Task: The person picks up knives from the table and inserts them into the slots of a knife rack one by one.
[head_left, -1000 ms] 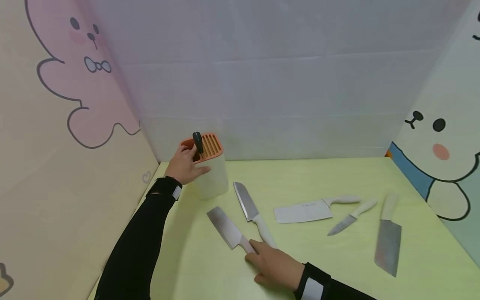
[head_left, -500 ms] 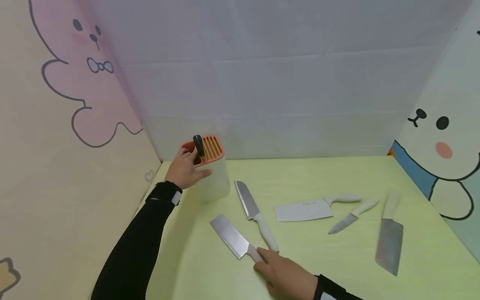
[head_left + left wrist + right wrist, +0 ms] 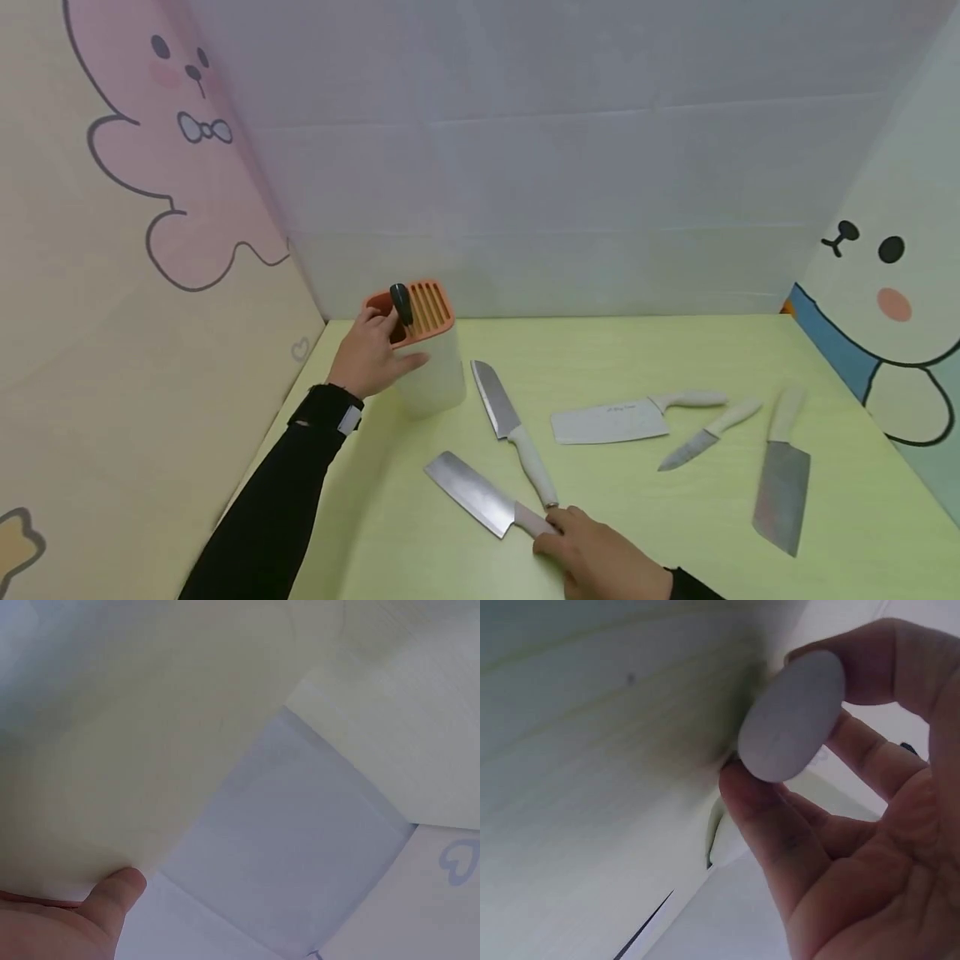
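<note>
My left hand (image 3: pixel 371 358) grips the near-left rim of a white knife block (image 3: pixel 431 379) with an orange slotted top. Its fingers reach into the wide opening and its thumb lies along the outside wall, as the left wrist view shows for the thumb (image 3: pixel 116 892). A dark-handled tool (image 3: pixel 402 304) stands in the block; its lower part is hidden. My right hand (image 3: pixel 603 554) pinches the pale handle of a cleaver (image 3: pixel 472 492), its blade pointing left toward the block. From the right wrist, the rounded handle end (image 3: pixel 791 716) shows between thumb and fingers.
A pale-handled kitchen knife (image 3: pixel 513 425) lies between block and cleaver, its handle end by my right hand. Farther right on the yellow-green table (image 3: pixel 600 350) are another cleaver (image 3: pixel 611 422), a paring knife (image 3: pixel 708 435) and an angled-tip cleaver (image 3: pixel 782 479). Printed walls enclose the table.
My right hand has drawn the cleaver toward me and to the right, and its blade lies more level. My left hand and the block have come slightly nearer. The other knives have stayed put.
</note>
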`<state>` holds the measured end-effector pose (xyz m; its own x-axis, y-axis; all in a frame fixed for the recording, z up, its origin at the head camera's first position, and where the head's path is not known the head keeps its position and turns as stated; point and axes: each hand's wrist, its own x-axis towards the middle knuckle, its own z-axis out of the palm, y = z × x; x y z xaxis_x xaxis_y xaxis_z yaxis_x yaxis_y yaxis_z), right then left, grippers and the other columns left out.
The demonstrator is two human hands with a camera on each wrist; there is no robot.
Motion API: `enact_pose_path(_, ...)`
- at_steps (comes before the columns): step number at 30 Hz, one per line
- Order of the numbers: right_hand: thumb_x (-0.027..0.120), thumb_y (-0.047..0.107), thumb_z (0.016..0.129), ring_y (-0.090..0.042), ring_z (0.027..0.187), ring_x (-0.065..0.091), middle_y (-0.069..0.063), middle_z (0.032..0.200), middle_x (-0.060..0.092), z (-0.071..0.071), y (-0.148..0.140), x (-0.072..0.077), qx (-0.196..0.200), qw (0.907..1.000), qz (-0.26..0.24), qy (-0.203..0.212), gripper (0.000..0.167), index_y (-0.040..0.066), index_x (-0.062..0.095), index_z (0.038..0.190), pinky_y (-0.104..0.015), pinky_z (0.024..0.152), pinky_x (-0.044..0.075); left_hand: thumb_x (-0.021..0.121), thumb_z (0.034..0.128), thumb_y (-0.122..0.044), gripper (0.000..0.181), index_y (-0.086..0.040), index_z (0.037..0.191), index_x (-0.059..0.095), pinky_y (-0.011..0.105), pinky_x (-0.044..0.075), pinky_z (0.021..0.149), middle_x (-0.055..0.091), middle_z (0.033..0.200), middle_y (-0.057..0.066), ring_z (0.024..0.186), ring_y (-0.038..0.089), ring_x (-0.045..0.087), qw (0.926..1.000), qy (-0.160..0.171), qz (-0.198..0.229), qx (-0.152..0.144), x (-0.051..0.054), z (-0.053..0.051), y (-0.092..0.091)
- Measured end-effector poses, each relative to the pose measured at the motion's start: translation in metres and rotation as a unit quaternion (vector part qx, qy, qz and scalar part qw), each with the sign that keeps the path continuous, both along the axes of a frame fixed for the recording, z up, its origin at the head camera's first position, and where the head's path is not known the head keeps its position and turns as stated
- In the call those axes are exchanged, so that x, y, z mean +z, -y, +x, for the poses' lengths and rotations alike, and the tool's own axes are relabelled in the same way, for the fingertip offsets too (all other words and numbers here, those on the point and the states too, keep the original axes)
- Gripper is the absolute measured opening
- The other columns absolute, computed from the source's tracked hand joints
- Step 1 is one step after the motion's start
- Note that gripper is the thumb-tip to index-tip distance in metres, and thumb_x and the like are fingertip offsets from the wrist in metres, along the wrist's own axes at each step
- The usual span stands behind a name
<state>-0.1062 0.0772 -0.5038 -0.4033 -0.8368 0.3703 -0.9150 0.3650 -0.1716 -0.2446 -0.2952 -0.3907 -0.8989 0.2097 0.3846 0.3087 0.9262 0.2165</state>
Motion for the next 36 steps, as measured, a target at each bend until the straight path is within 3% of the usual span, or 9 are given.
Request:
enact_pose_path(11, 0.066, -0.006, 0.066, -0.011, 0.092, 0.056, 0.002, 0.106, 0.061, 0.0, -0.037, 0.006, -0.019, 0.9922, 0.02, 0.122, 0.052, 0.02, 0.067, 0.112, -0.021, 0.07, 0.049, 0.078, 0.0742, -0.05, 0.075, 0.001, 0.125, 0.057, 0.046, 0.046, 0.094, 0.064, 0.107, 0.015, 0.115, 0.03, 0.044, 0.9999, 0.0, 0.01, 0.003, 0.0, 0.028, -0.016)
enact_pose_path(19, 0.063, -0.001, 0.075, -0.011, 0.106, 0.058, 0.009, 0.117, 0.061, -0.002, -0.053, 0.016, -0.089, 0.9697, 0.084, 0.211, 0.064, 0.022, 0.054, 0.133, -0.033, 0.083, 0.052, 0.081, 0.0717, -0.049, 0.064, -0.002, 0.111, 0.062, 0.044, 0.047, 0.091, 0.064, 0.094, 0.01, 0.111, 0.029, 0.047, 0.9998, -0.014, 0.015, 0.005, -0.002, 0.048, -0.023)
enact_pose_path(22, 0.063, 0.001, 0.073, -0.005, 0.095, 0.058, 0.012, 0.111, 0.062, -0.007, -0.057, 0.019, -0.102, 0.9609, 0.086, 0.242, 0.063, 0.022, 0.054, 0.132, -0.03, 0.077, 0.051, 0.081, 0.0714, -0.048, 0.06, -0.004, 0.107, 0.062, 0.044, 0.048, 0.089, 0.063, 0.092, 0.009, 0.109, 0.028, 0.048, 0.9996, -0.017, 0.022, 0.006, -0.003, 0.053, -0.024)
enact_pose_path(27, 0.065, 0.002, 0.081, 0.002, 0.072, 0.051, 0.013, 0.093, 0.062, -0.018, -0.067, 0.019, -0.059, 0.9461, 0.003, 0.319, 0.053, 0.017, 0.055, 0.13, -0.02, 0.063, 0.043, 0.082, 0.0712, -0.047, 0.061, -0.003, 0.108, 0.062, 0.043, 0.047, 0.092, 0.064, 0.093, 0.01, 0.111, 0.029, 0.047, 0.9993, -0.028, 0.025, 0.0, -0.004, 0.053, -0.025)
enact_pose_path(30, 0.064, 0.005, 0.087, 0.001, 0.071, 0.053, 0.009, 0.092, 0.065, -0.023, -0.072, 0.019, -0.039, 0.9259, -0.046, 0.373, 0.045, 0.013, 0.055, 0.13, -0.02, 0.061, 0.044, 0.082, 0.0709, -0.046, 0.063, -0.001, 0.11, 0.062, 0.044, 0.046, 0.094, 0.064, 0.093, 0.011, 0.113, 0.03, 0.047, 0.999, -0.037, 0.025, -0.006, -0.005, 0.052, -0.025)
enact_pose_path(32, 0.064, 0.012, 0.091, -0.001, 0.074, 0.055, 0.005, 0.094, 0.066, -0.025, -0.074, 0.019, -0.056, 0.909, -0.065, 0.408, 0.039, 0.014, 0.056, 0.129, -0.02, 0.062, 0.045, 0.083, 0.0707, -0.046, 0.063, -0.001, 0.11, 0.062, 0.045, 0.045, 0.095, 0.065, 0.094, 0.012, 0.114, 0.031, 0.047, 0.9988, -0.04, 0.027, -0.008, -0.005, 0.053, -0.025)
enact_pose_path(34, 0.064, 0.02, 0.093, -0.004, 0.079, 0.057, 0.001, 0.1, 0.065, -0.025, -0.074, 0.019, -0.084, 0.8858, -0.084, 0.449, 0.036, 0.014, 0.056, 0.127, -0.022, 0.066, 0.047, 0.083, 0.0708, -0.046, 0.063, -0.001, 0.11, 0.062, 0.045, 0.045, 0.096, 0.065, 0.095, 0.013, 0.115, 0.031, 0.047, 0.9989, -0.037, 0.029, -0.006, -0.005, 0.054, -0.025)
enact_pose_path(36, 0.063, 0.025, 0.094, -0.009, 0.084, 0.057, -0.005, 0.106, 0.063, -0.024, -0.073, 0.021, -0.108, 0.8548, -0.109, 0.496, 0.037, 0.012, 0.056, 0.128, -0.023, 0.069, 0.048, 0.083, 0.0709, -0.045, 0.063, -0.001, 0.11, 0.062, 0.045, 0.044, 0.096, 0.065, 0.096, 0.013, 0.116, 0.031, 0.046, 0.9989, -0.033, 0.032, -0.003, -0.005, 0.055, -0.026)
